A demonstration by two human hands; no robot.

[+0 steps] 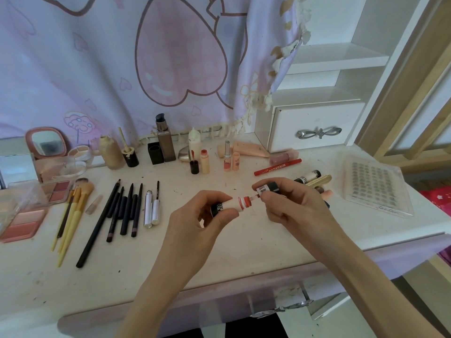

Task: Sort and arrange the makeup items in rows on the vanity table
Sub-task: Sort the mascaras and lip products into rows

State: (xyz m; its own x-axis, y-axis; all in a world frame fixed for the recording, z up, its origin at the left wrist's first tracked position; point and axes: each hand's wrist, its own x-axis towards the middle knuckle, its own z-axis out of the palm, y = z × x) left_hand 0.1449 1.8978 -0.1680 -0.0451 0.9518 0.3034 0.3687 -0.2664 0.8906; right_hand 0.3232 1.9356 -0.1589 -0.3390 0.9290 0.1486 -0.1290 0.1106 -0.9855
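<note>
Left hand [207, 213] pinches the tube [230, 204] by its body above the table [244, 245]; right hand [290, 203] pinches the cap [268, 187], just off the red neck. Likely light, rigid, slick plastic; grip mid-barrel, avoid the smeary neck.

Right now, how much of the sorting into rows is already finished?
Partly done. The black pencils and yellow-handled brushes already lie in a row at left. In hand: the left hand holds a white lip tube, and the right hand holds its black-ended cap. Left: the red pencil and the tubes behind the right hand lie loose.
</note>
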